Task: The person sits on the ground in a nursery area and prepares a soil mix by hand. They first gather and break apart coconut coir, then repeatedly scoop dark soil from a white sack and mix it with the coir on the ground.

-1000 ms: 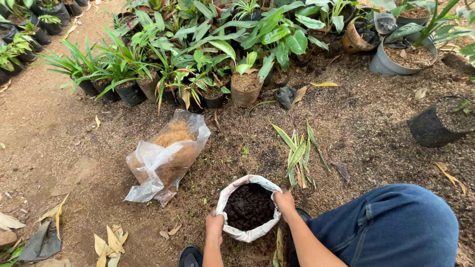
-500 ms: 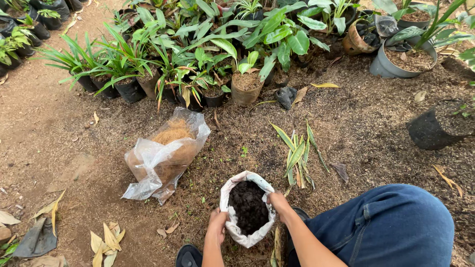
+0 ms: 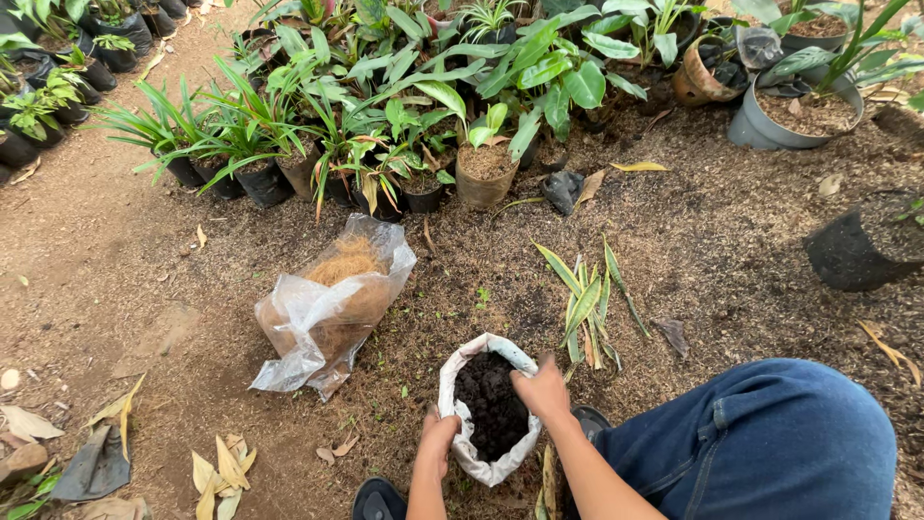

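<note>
A white sack (image 3: 460,385) of dark soil (image 3: 489,400) stands open on the ground in front of me. My left hand (image 3: 438,438) grips the sack's near left rim. My right hand (image 3: 542,390) rests on the right side of the opening, fingers down in the soil; whether it holds any soil I cannot tell. My knee in blue jeans (image 3: 760,443) fills the lower right.
A clear plastic bag of brown coconut fibre (image 3: 332,299) lies left of the sack. Loose striped leaf cuttings (image 3: 587,303) lie to the right. Rows of potted plants (image 3: 385,125) stand at the back, a black pot (image 3: 852,250) at right, dry leaves (image 3: 217,472) at lower left.
The view has shifted slightly. My right hand has moved from the sack's far right rim into the opening, onto the soil. My left hand stays on the rim.
</note>
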